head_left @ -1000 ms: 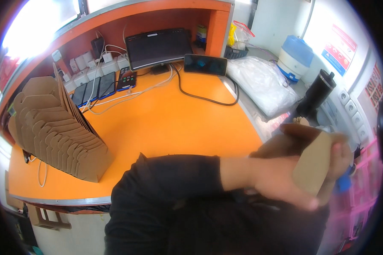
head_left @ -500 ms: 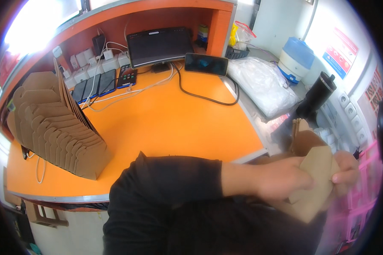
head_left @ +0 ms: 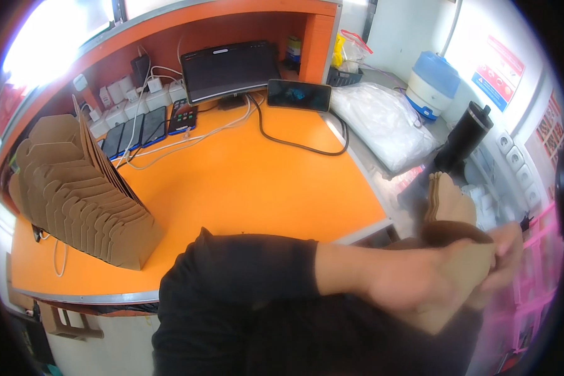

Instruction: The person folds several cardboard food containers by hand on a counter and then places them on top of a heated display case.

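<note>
My left arm, in a black sleeve, reaches across to the right. There my left hand [head_left: 413, 279] grips a brown cardboard food box [head_left: 464, 276], partly folded, its pale face turned up. On the far side of the box, my right hand [head_left: 506, 257] has its fingers bent around the edge; both hands are somewhat blurred. Just beyond them stand more brown cardboard pieces [head_left: 448, 197], close together. At the left of the orange table [head_left: 263, 182], a nested row of formed brown cardboard boxes [head_left: 88, 194] leans in a stack.
A monitor [head_left: 232, 70], a propped phone [head_left: 299, 95], several flat phones [head_left: 153, 125] and cables line the back. To the right are a white plastic-wrapped bundle [head_left: 385, 122], a blue-and-white water jug [head_left: 432, 84], a black tumbler [head_left: 467, 135] and pink racks [head_left: 532, 282].
The held box has tilted and turned between my hands, and my right fingers have shifted up around its far edge. The nested stack has stayed on the table.
</note>
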Available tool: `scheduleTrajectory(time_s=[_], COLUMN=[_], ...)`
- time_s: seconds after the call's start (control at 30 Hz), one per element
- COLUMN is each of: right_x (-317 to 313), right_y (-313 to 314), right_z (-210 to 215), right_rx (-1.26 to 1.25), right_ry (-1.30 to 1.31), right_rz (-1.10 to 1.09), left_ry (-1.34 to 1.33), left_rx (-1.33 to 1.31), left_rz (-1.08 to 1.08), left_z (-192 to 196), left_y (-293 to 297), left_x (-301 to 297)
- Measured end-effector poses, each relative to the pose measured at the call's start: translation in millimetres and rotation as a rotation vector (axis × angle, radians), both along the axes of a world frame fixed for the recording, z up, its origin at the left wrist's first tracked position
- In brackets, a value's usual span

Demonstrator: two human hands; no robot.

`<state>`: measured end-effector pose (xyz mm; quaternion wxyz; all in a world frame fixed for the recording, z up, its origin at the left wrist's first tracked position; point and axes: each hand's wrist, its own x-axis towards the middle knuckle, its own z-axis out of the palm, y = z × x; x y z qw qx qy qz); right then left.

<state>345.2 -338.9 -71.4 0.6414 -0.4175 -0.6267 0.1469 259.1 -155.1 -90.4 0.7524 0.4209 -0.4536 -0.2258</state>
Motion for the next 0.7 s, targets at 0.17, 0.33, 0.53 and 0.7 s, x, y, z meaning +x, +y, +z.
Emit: scheduleTrajectory(time_s=[0.17,0.33,0.53,0.7], right_x=[2,19,10,14], right_y=[-24,-4,21,33], right_z=[-16,-22,-2,-4], right_rx=[-0.126,-0.292,-0.273,-0.193], right_ry=[0.146,-0.146,-0.594,-0.380], right_rz=[-0.092,-0.090,-0.210,-0.317], left_ry=[-0.077,-0.353,-0.806,-0.195], left_rx=[0.248,0.354,0.234,0.346], left_rz=[0.072,0.229,0.442,0.569], left_z=[1,-24,-23,16], left_y=[8,-2,-14,15], left_x=[0,7,20,3])
